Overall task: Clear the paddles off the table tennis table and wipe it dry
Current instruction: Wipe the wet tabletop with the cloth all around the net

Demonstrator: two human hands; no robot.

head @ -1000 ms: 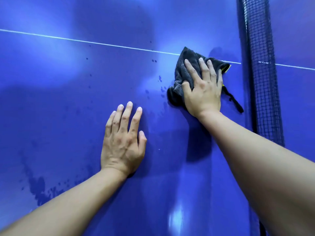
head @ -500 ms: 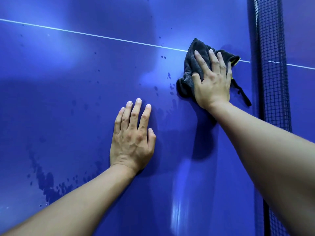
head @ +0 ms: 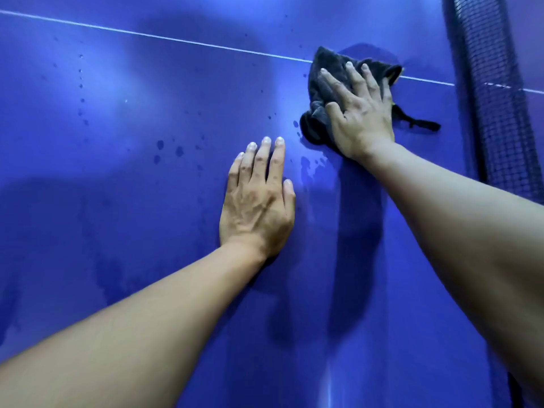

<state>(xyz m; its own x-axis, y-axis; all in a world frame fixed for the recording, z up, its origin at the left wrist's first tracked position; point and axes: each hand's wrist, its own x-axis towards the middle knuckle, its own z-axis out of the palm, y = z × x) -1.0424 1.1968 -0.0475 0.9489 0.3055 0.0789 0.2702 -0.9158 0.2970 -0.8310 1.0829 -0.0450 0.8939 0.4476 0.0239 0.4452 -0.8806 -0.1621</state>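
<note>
A dark grey cloth (head: 316, 89) lies bunched on the blue table tennis table (head: 132, 201), just below the white centre line. My right hand (head: 360, 113) presses flat on the cloth with straight, spread fingers. My left hand (head: 259, 201) rests palm down on the bare table surface, to the left of and nearer than the cloth. Water drops (head: 167, 150) and wet smears (head: 310, 167) dot the surface around both hands. No paddle is in view.
The black net (head: 488, 98) runs down the right side, just beyond the cloth. A white line (head: 176, 40) crosses the table from left to right. More damp patches (head: 112, 275) show at the lower left.
My right hand has slid the cloth a little toward the left hand, and its fingers now point more up-left. The left hand stays planted flat on the table.
</note>
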